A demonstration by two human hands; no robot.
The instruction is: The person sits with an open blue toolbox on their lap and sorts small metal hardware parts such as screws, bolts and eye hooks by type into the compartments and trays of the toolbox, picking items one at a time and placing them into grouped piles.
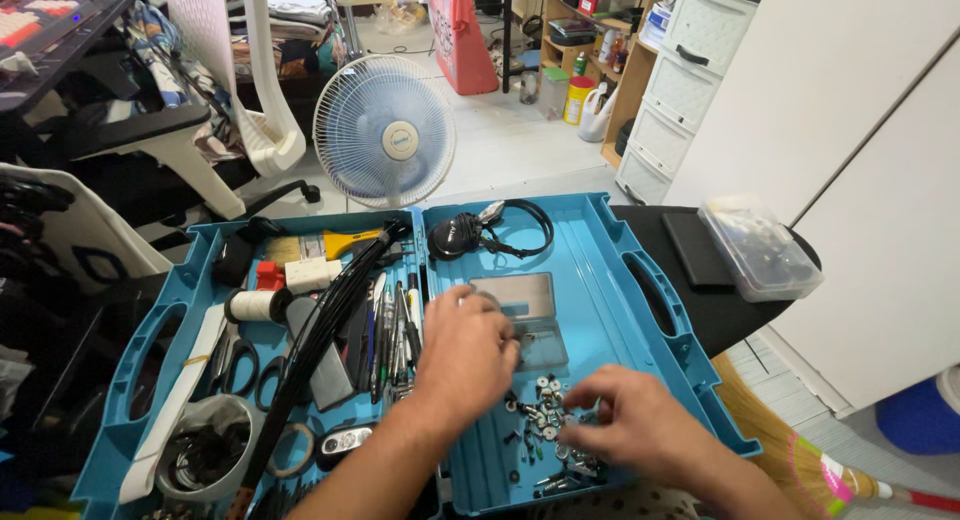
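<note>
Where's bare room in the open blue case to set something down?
The right half has a bare strip between the grey tray and its right wall, and more beside the headphones. Its front is crowded: loose screws under the left hand and right hand. The left half is packed with tools.

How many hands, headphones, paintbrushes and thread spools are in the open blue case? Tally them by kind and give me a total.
Hands: 2, the left hand and the right hand
Headphones: 1
Paintbrush: 1
Thread spool: 1
Total: 5
</note>
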